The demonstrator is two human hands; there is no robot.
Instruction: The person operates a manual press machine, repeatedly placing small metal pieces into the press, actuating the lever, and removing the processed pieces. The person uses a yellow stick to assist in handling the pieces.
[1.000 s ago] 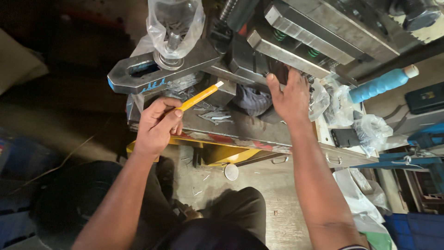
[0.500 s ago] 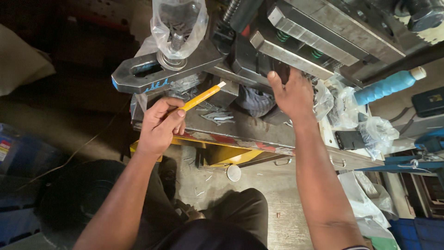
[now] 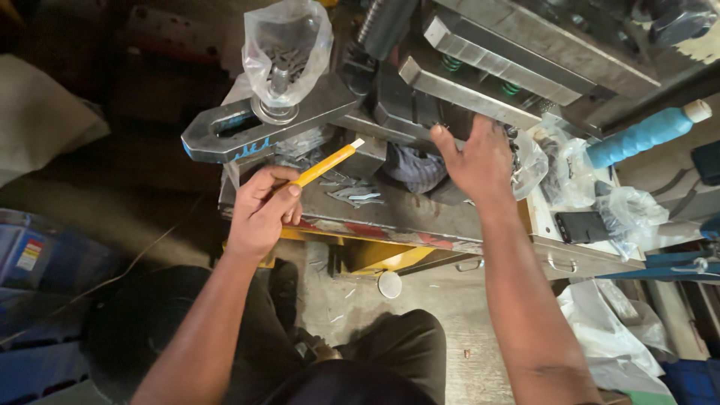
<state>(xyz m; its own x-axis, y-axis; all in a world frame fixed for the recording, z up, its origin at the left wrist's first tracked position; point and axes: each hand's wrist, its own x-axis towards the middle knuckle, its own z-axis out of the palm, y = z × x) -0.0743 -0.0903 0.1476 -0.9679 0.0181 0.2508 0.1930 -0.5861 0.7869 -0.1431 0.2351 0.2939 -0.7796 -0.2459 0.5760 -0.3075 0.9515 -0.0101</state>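
**benchwatch:** What's the left hand [image 3: 259,214] doing from where you sit?

**me:** On my feed it's pinching a yellow stick [image 3: 324,165], fingers clenched round the lower end like you'd grip a pencil. The pale tip points up and to the right, ending just beside the dark steel block under the slotted clamp bar [image 3: 262,124]. My guess is the stick is there so fingers stay off the sharp bits, because a small pile of thin metal pieces [image 3: 356,196] lies on the press bed [image 3: 420,221] right below the tip.

**benchwatch:** And the right?

**me:** Right hand [image 3: 476,161] is open, fingers spread, palm down, reaching into the gap under the spring-loaded steel plates [image 3: 480,94]. I can't tell if the fingertips have hold of anything in there, they're hidden against the dark tooling. Grey cloth [image 3: 412,169] sits just left of it.

**benchwatch:** Arm pose?

**me:** Both forearms come up from the bottom of the frame, the left bent inward at the wrist, the right nearly straight. A clear plastic bag [image 3: 289,45] is pulled over the bolt on top of the clamp bar, probably to keep grit off. A blue thread cone [image 3: 641,135] lies off to the right, well apart.
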